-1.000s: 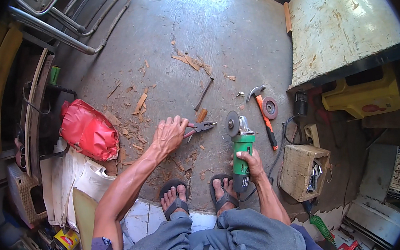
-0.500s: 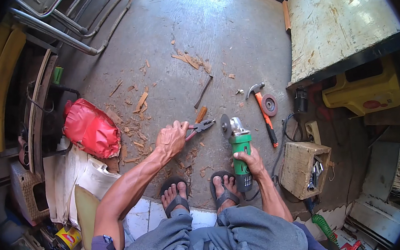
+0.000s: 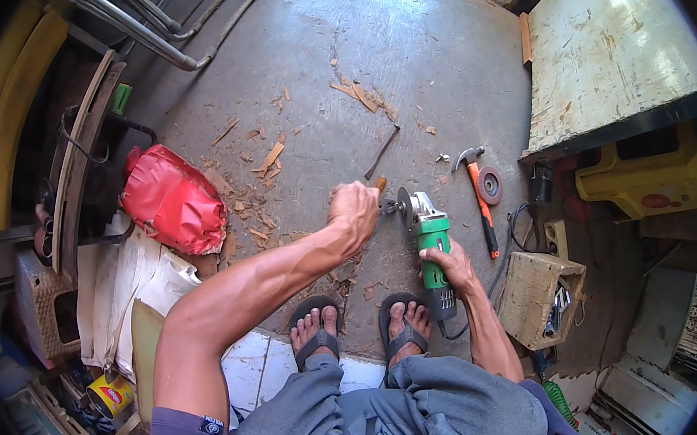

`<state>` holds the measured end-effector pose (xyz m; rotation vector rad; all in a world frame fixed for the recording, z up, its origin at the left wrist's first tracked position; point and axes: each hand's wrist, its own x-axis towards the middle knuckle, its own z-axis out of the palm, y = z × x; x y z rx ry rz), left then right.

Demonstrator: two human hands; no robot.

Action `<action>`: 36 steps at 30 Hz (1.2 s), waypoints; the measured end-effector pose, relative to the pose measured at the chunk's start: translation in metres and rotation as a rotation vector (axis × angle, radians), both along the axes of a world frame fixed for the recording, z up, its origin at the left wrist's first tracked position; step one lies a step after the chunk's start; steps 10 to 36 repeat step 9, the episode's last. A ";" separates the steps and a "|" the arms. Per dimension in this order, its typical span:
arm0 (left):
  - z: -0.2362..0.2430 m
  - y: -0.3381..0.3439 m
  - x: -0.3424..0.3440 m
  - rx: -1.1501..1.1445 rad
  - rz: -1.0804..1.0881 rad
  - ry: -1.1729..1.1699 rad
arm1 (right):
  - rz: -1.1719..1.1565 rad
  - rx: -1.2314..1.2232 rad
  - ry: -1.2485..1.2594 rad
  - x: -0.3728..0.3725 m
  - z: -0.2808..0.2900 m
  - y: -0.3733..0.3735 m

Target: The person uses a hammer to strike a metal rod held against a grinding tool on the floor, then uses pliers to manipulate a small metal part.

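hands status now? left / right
Left hand: closed on a tool at the grinder's disc.
Right hand: closed around the green angle grinder.

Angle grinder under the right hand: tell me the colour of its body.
Green, with a silver metal head; the angle grinder shows clearly in the head view.

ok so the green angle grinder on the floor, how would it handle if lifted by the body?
The green-bodied angle grinder looks rigid and probably front-heavy: its metal gear head and disc sit at one end. The right hand wraps its rounded body, so it may twist. Its trailing black cord would likely drag.
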<state>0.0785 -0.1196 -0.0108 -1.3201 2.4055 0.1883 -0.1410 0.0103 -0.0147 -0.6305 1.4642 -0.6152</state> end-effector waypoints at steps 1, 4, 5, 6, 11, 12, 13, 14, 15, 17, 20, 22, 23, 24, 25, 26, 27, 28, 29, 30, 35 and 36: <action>-0.002 0.001 -0.004 -0.147 -0.066 -0.030 | -0.003 0.019 -0.005 0.001 0.002 -0.001; 0.003 -0.010 -0.012 -0.084 -0.145 -0.065 | -0.018 0.052 -0.012 0.000 0.005 -0.003; 0.002 -0.010 -0.011 -0.096 -0.154 -0.065 | -0.014 0.048 -0.014 0.000 0.005 -0.003; 0.000 -0.010 -0.010 -0.107 -0.162 -0.065 | -0.011 0.044 -0.016 0.000 0.005 -0.004; -0.001 -0.010 -0.007 -0.102 -0.160 -0.036 | -0.004 0.062 -0.023 0.000 0.008 -0.009; -0.001 -0.010 -0.007 -0.102 -0.160 -0.036 | -0.004 0.062 -0.023 0.000 0.008 -0.009; -0.001 -0.010 -0.007 -0.102 -0.160 -0.036 | -0.004 0.062 -0.023 0.000 0.008 -0.009; -0.001 -0.010 -0.007 -0.102 -0.160 -0.036 | -0.004 0.062 -0.023 0.000 0.008 -0.009; -0.001 -0.010 -0.007 -0.102 -0.160 -0.036 | -0.004 0.062 -0.023 0.000 0.008 -0.009; -0.001 -0.010 -0.007 -0.102 -0.160 -0.036 | -0.004 0.062 -0.023 0.000 0.008 -0.009; -0.001 -0.010 -0.007 -0.102 -0.160 -0.036 | -0.004 0.062 -0.023 0.000 0.008 -0.009; -0.001 -0.010 -0.007 -0.102 -0.160 -0.036 | -0.004 0.062 -0.023 0.000 0.008 -0.009; -0.001 -0.010 -0.007 -0.102 -0.160 -0.036 | -0.004 0.062 -0.023 0.000 0.008 -0.009; -0.001 -0.010 -0.007 -0.102 -0.160 -0.036 | -0.004 0.062 -0.023 0.000 0.008 -0.009; -0.001 -0.010 -0.007 -0.102 -0.160 -0.036 | -0.004 0.062 -0.023 0.000 0.008 -0.009; -0.001 -0.010 -0.007 -0.102 -0.160 -0.036 | -0.004 0.062 -0.023 0.000 0.008 -0.009; -0.001 -0.010 -0.007 -0.102 -0.160 -0.036 | -0.004 0.062 -0.023 0.000 0.008 -0.009; -0.001 -0.010 -0.007 -0.102 -0.160 -0.036 | -0.004 0.062 -0.023 0.000 0.008 -0.009; -0.001 -0.010 -0.007 -0.102 -0.160 -0.036 | -0.004 0.062 -0.023 0.000 0.008 -0.009; -0.001 -0.010 -0.007 -0.102 -0.160 -0.036 | -0.004 0.062 -0.023 0.000 0.008 -0.009; -0.001 -0.010 -0.007 -0.102 -0.160 -0.036 | -0.004 0.062 -0.023 0.000 0.008 -0.009; -0.001 -0.010 -0.007 -0.102 -0.160 -0.036 | -0.004 0.062 -0.023 0.000 0.008 -0.009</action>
